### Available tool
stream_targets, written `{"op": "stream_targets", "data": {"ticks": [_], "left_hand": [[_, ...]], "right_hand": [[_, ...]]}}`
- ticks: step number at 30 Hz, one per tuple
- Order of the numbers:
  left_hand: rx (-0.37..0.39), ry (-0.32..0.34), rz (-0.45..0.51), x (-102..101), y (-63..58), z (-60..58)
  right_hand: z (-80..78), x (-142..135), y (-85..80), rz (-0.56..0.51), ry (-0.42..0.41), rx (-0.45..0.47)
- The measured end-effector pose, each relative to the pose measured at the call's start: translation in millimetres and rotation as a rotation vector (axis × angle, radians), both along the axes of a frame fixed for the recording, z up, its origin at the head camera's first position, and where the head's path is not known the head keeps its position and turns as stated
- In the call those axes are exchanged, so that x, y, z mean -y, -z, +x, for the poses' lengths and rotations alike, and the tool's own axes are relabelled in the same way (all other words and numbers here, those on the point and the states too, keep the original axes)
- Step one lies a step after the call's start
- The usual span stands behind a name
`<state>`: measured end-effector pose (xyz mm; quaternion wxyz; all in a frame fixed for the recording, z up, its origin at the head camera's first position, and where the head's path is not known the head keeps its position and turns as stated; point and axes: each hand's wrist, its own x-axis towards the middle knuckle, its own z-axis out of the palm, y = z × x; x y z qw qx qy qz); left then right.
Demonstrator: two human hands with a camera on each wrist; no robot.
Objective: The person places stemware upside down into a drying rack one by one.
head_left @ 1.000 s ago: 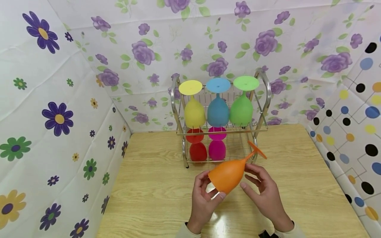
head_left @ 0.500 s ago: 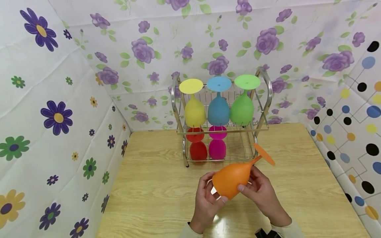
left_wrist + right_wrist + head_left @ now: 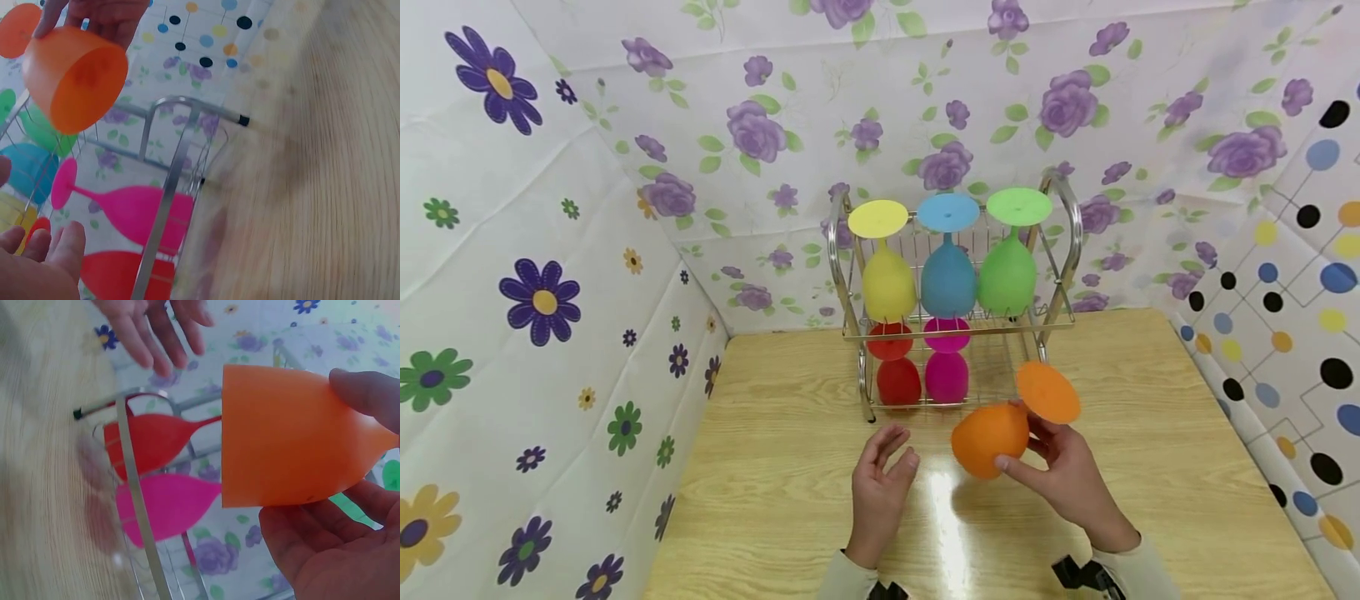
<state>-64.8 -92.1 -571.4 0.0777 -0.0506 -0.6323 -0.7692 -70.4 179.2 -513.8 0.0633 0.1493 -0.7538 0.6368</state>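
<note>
An orange goblet (image 3: 988,440) is held by my right hand (image 3: 1071,479), thumb on the near side of the bowl and fingers behind it. Its round foot points up and to the right, and its mouth faces the left wrist camera, where the bowl (image 3: 75,81) looks hollow. My left hand (image 3: 880,492) is off the goblet, a little to its left, fingers loosely bent with nothing in them. Behind the hands stands a two-tier metal rack (image 3: 958,335). Upside down on its lower tier are a red goblet (image 3: 898,382) and a pink goblet (image 3: 947,377).
On the rack's upper tier a yellow goblet (image 3: 889,285), a blue goblet (image 3: 949,279) and a green goblet (image 3: 1007,277) stand upside down. The wooden table (image 3: 775,467) reaches patterned cloth walls (image 3: 760,208) at the back and sides.
My left hand has let go of the orange goblet and moved left. The right hand keeps its hold, and the goblet has turned so its foot faces the head camera more.
</note>
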Motion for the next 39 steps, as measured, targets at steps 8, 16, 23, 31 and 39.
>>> {"op": "stream_targets", "data": {"ticks": [8, 16, 23, 31, 39], "left_hand": [[0.000, -0.193, -0.158, 27.6, 9.2, -25.9], [0.058, -0.330, -0.268, 46.0, 21.3, -55.0], [0.103, -0.367, -0.293, 49.5, 26.3, -74.7], [0.125, -0.388, -0.325, 47.4, 24.2, -95.8], [0.080, -0.383, -0.341, 45.1, 18.6, -112.2]], "right_hand": [[-17.6, -8.0, 8.1, 0.198, 0.126, 0.051], [-39.0, -10.4, 23.0, 0.245, 0.156, 0.095], [-55.8, -11.0, 36.4, 0.260, 0.166, 0.108], [-68.4, -13.8, 43.8, 0.282, 0.192, 0.096], [-78.5, -14.2, 45.9, 0.309, 0.230, 0.078]]}}
